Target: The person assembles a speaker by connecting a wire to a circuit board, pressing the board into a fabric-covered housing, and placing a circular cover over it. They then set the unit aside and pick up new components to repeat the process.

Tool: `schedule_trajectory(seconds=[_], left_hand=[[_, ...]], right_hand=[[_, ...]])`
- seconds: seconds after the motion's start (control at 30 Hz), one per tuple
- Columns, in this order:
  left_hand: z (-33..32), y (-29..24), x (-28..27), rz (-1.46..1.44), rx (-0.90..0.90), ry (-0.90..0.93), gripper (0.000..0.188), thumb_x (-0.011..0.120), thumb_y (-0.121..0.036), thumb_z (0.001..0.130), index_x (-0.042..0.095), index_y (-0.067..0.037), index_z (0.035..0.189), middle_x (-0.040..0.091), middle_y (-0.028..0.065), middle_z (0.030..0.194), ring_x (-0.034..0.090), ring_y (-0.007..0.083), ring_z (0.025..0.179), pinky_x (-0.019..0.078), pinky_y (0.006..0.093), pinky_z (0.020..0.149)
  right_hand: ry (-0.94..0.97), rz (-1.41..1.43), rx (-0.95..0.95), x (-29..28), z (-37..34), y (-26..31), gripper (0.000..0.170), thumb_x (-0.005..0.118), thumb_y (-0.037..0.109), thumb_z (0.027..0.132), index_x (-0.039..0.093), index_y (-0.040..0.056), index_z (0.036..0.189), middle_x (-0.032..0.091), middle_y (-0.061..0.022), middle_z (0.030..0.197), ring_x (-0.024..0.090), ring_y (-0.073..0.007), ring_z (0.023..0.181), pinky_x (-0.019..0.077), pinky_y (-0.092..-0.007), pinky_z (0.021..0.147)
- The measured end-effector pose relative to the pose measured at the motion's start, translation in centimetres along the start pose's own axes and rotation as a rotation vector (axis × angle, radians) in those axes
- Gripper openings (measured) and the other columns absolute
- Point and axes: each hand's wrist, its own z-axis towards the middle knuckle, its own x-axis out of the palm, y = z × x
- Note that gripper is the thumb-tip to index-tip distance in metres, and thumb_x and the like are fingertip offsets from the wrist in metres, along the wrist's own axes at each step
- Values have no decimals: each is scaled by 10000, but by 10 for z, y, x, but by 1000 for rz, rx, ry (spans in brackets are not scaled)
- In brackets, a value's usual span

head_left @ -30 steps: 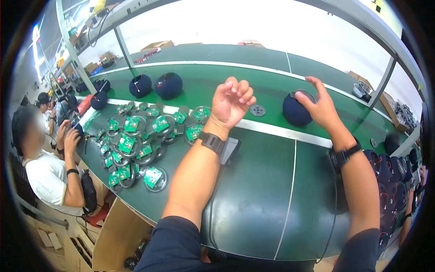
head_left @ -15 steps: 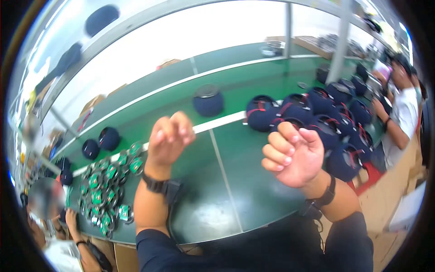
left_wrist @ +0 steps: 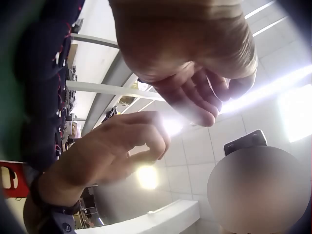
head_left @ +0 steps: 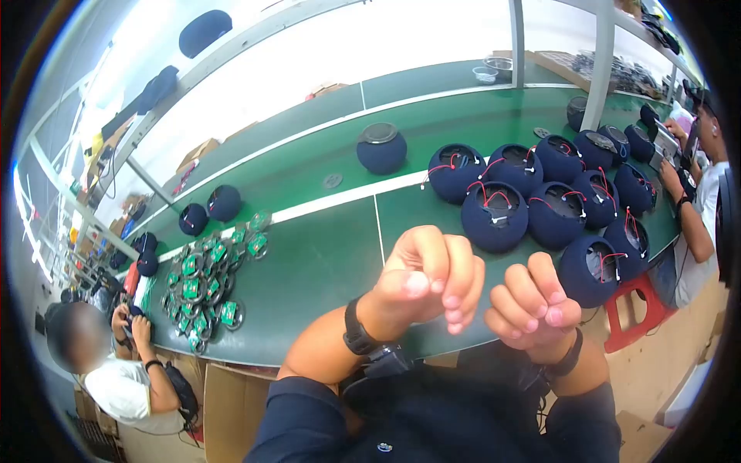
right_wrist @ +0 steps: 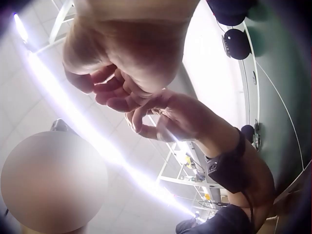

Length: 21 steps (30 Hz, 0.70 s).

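Observation:
Both hands are raised in front of the chest, side by side, beyond the table's near edge. My left hand (head_left: pixel 428 278) has its fingers bent loosely downward, with nothing in it. Close beside it, my right hand (head_left: pixel 532 305) also has loosely curled fingers and holds nothing; the right wrist view shows these bent fingers (right_wrist: pixel 114 90) from below. Nearest to the hands on the table is a navy round fabric-covered body (head_left: pixel 494 231) with red wires at its open top. Further off, a similar navy ball (head_left: pixel 382 158) with a dark disc on top sits on the green strip.
Several more navy bodies (head_left: pixel 556 212) with red wires crowd the table's right. At the left lies a pile of green circuit boards (head_left: pixel 191 288) on dark round rings. A flat grey disc (head_left: pixel 332 181) lies on the green strip. People sit at left and right; a red stool (head_left: pixel 644 312) stands right.
The right hand was at the top of the ball with the dark disc; it has come away, and both hands have drawn back together near the chest. The head view has turned right.

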Motion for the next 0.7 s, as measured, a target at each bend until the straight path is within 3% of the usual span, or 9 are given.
schedule_trajectory(seconds=[0.47,0.53,0.7], left_hand=[[2,48,20,-45,-10,-79,192,609,-164,971,520,-44,851,544,104,865,560,222,745,581,333,553],[5,53,21,85,20,-117,193,625,-173,954,510,-62,846,522,84,879,548,214,763,571,341,584],[-11,56,22,254,-30,-210,247,624,-153,915,435,-102,765,504,35,820,490,167,701,451,312,590]], right_hand=[[16,51,-7,1,-32,17,247,691,32,891,476,151,865,505,-6,871,533,-152,772,444,-310,669],[4,39,-35,1,-37,20,237,676,47,907,467,154,878,494,-5,877,525,-150,782,444,-317,696],[-26,16,-56,0,-48,26,226,662,60,923,462,162,897,485,1,883,520,-147,801,443,-327,725]])
